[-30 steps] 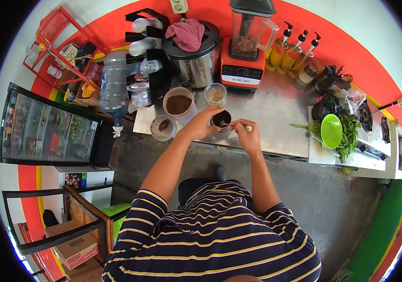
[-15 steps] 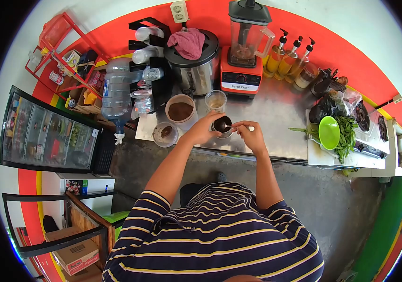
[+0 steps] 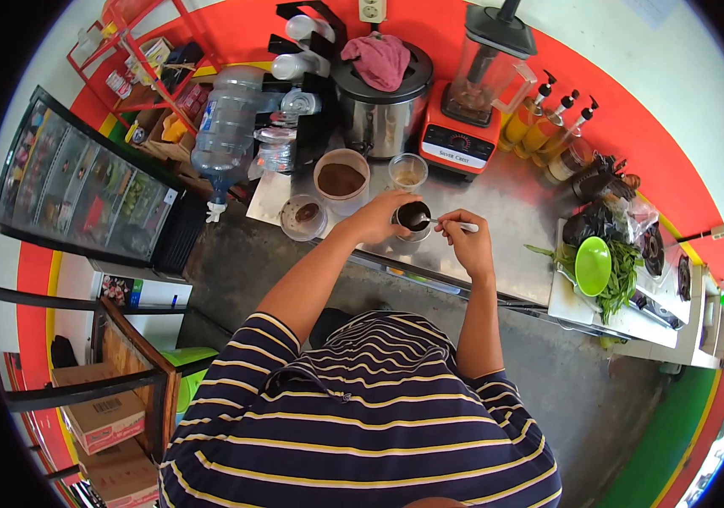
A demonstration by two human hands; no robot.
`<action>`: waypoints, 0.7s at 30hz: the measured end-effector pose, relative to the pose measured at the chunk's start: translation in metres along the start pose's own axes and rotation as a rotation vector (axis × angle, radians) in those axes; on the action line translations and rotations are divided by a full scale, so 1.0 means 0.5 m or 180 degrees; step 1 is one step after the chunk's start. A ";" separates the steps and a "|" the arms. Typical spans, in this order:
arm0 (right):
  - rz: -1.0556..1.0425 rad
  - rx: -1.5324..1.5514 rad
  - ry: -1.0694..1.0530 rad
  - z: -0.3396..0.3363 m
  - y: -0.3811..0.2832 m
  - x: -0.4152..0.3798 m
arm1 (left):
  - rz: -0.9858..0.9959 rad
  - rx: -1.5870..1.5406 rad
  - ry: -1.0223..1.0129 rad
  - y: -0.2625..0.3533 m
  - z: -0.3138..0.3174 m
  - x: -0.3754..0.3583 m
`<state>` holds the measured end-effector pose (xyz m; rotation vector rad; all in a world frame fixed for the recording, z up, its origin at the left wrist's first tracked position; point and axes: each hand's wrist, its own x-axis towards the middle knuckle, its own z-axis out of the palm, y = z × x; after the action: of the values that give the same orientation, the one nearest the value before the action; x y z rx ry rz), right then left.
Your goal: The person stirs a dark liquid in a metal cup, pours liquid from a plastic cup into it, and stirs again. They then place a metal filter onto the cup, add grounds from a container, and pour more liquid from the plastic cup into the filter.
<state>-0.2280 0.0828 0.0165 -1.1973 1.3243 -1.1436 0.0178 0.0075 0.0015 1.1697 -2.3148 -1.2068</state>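
Observation:
A cup with dark contents (image 3: 413, 213) stands at the counter's front edge, with my left hand (image 3: 381, 215) wrapped around its left side. My right hand (image 3: 468, 243) pinches the handle of a spoon (image 3: 462, 226), whose other end dips into the cup. Just behind is a clear plastic cup (image 3: 408, 172) with a little light brown stuff in it. To the left stand a tub of brown powder (image 3: 341, 176) and, nearer the edge, a clear container (image 3: 303, 218) with some dark powder inside.
A steel pot (image 3: 383, 106) with a pink cloth (image 3: 377, 61) on its lid and a red blender (image 3: 459, 140) stand at the back. Pump bottles (image 3: 545, 129) line the wall. A green bowl (image 3: 593, 266) lies among leafy greens at right; a water jug (image 3: 226, 127) is at left.
The camera view has tilted and shifted, so the counter things appear turned. My right hand's hold on the spoon has turned, with more of the handle showing. My left hand still holds the cup.

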 end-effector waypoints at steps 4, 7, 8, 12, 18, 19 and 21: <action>-0.0174 -0.0330 0.0043 -0.002 -0.009 -0.010 | 0.0011 -0.0007 0.0005 -0.005 0.006 -0.001; -0.0099 -0.0583 0.0060 0.005 -0.020 -0.013 | 0.0005 -0.0034 -0.0002 0.002 0.004 -0.001; -0.0107 -0.0636 -0.0018 0.008 -0.019 -0.013 | -0.0005 -0.0057 -0.0013 0.005 0.003 -0.003; -0.0161 -0.0766 -0.0139 0.026 -0.019 -0.005 | 0.0089 -0.0061 0.0026 -0.009 0.012 0.001; -0.0289 -0.0524 0.0153 0.048 0.023 0.018 | 0.0050 -0.0129 0.0030 -0.004 0.008 0.000; -0.0319 -0.0442 0.0178 0.051 0.031 0.022 | 0.0079 -0.0128 0.0026 -0.007 0.009 0.003; -0.0419 -0.0363 0.0296 0.064 0.044 0.026 | 0.0126 -0.0127 0.0023 -0.007 0.009 0.005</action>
<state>-0.1983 0.0705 -0.0086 -1.3448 1.4138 -1.2441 0.0155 0.0069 -0.0041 1.1077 -2.2868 -1.2269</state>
